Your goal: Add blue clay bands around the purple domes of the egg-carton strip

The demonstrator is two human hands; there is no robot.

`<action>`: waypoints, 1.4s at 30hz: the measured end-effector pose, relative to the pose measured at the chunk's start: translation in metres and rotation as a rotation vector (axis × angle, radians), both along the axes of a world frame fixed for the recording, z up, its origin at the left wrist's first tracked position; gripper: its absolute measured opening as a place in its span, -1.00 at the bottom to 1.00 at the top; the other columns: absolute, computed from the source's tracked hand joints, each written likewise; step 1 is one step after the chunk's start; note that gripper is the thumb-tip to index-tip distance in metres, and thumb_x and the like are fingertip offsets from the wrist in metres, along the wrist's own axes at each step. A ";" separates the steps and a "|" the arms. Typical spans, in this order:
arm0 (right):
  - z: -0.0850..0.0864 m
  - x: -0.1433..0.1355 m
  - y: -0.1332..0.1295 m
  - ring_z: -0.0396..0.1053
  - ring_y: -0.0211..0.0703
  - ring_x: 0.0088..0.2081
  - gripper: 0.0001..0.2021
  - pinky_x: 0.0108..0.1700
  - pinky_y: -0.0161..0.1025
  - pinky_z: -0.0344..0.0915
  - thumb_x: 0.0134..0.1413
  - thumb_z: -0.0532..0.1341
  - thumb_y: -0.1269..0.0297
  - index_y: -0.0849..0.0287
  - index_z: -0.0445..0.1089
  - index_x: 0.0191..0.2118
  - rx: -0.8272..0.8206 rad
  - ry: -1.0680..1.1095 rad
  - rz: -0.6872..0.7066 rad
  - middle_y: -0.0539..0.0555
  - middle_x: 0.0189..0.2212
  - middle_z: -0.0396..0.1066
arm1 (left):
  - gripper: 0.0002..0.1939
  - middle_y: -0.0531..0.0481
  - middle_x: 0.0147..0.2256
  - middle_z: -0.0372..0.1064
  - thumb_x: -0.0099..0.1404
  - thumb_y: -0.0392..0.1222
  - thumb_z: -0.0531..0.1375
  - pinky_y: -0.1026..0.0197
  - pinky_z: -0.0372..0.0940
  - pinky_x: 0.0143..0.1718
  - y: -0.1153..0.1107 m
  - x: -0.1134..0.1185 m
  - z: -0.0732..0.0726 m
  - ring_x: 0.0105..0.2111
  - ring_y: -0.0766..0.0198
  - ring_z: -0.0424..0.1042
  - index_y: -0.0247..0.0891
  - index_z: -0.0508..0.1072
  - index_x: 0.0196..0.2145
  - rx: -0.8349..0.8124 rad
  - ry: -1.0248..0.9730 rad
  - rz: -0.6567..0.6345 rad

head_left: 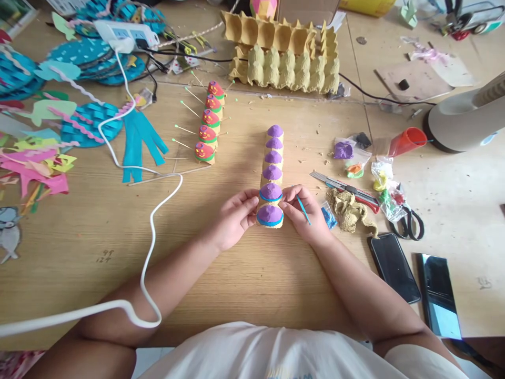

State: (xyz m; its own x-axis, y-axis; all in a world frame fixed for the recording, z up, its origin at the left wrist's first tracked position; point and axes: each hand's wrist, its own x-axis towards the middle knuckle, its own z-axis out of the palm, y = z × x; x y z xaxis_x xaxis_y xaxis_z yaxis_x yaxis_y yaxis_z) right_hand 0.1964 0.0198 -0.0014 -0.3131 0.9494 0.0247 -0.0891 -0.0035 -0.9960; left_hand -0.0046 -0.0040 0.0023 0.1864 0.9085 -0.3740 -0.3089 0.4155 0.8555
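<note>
A strip of egg carton cups (273, 176) with purple clay caps lies lengthwise before me on the table. Blue bands run along the near edges of its two closest caps. My left hand (236, 218) grips the strip's left side at those cups, fingers bent and thumb against it. On the opposite side, my right hand (305, 213) is closed, thumb and fingertips touching the strip near the second cup. A thin blue strip (303, 209), perhaps clay, sticks out between its fingers. Farther left stands a similar carton row with red and green smiling caps (207, 131) and thin sticks.
A white cable (152, 226) winds across the left side. At right lie a box cutter (347, 190), scissors (410, 223), bagged clay (343, 150) and a phone (394, 268). Egg cartons (294, 68) stand at the back, with blue woven paper pieces (89, 123) at left.
</note>
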 end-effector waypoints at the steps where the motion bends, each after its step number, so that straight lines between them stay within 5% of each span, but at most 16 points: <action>1: 0.000 0.000 0.000 0.33 -0.19 -0.24 -0.68 -0.16 -0.21 0.36 0.16 0.36 0.06 0.04 0.20 -0.26 -0.011 0.017 -0.001 0.00 -0.26 0.32 | -0.74 -0.07 -0.23 0.53 0.37 0.02 0.23 0.13 0.44 -0.30 0.000 -0.001 -0.001 -0.30 0.24 0.50 -0.17 0.47 -0.09 0.007 0.021 -0.018; 5: -0.001 0.000 -0.001 0.36 -0.18 -0.21 -0.67 -0.13 -0.20 0.38 0.12 0.40 0.08 0.05 0.23 -0.26 -0.052 0.056 -0.005 0.01 -0.24 0.34 | -0.72 -0.04 -0.29 0.56 0.42 0.05 0.19 0.13 0.44 -0.36 -0.001 -0.002 -0.004 -0.31 0.18 0.55 -0.20 0.55 -0.17 0.035 0.069 -0.042; 14: 0.012 -0.003 -0.012 0.36 -0.25 -0.38 -0.72 -0.28 -0.28 0.38 0.25 0.29 -0.02 0.09 0.34 -0.23 -0.173 0.014 -0.027 -0.03 -0.40 0.40 | -0.81 0.04 -0.23 0.58 0.28 -0.03 0.36 0.20 0.44 -0.29 -0.002 0.001 -0.001 -0.13 0.07 0.58 -0.17 0.61 -0.21 -0.090 -0.224 -0.019; 25: 0.015 -0.003 -0.011 0.34 -0.27 -0.44 -0.67 -0.36 -0.31 0.34 0.16 0.35 -0.06 0.14 0.46 -0.29 -0.163 -0.060 -0.001 -0.05 -0.48 0.39 | -0.87 0.01 -0.29 0.56 0.24 -0.14 0.39 0.20 0.35 -0.28 -0.004 0.006 0.003 -0.23 0.14 0.54 -0.22 0.64 -0.27 -0.117 -0.262 0.000; 33: 0.012 -0.002 -0.011 0.26 -0.35 -0.53 -0.68 -0.46 -0.35 0.23 0.15 0.37 -0.01 0.16 0.43 -0.35 -0.225 0.003 0.011 -0.09 -0.54 0.33 | -0.62 0.01 -0.41 0.50 0.10 0.06 0.48 0.31 0.29 -0.38 -0.004 0.006 0.009 -0.40 0.35 0.41 -0.29 0.64 -0.26 -0.125 -0.296 -0.015; 42: 0.012 0.000 -0.010 0.22 -0.37 -0.56 -0.67 -0.50 -0.36 0.19 0.19 0.35 -0.02 0.16 0.45 -0.36 -0.261 0.041 0.051 -0.10 -0.58 0.33 | -0.62 -0.02 -0.36 0.52 0.12 0.07 0.47 0.24 0.36 -0.31 -0.004 0.005 0.007 -0.37 0.31 0.44 -0.27 0.64 -0.24 -0.142 -0.291 -0.052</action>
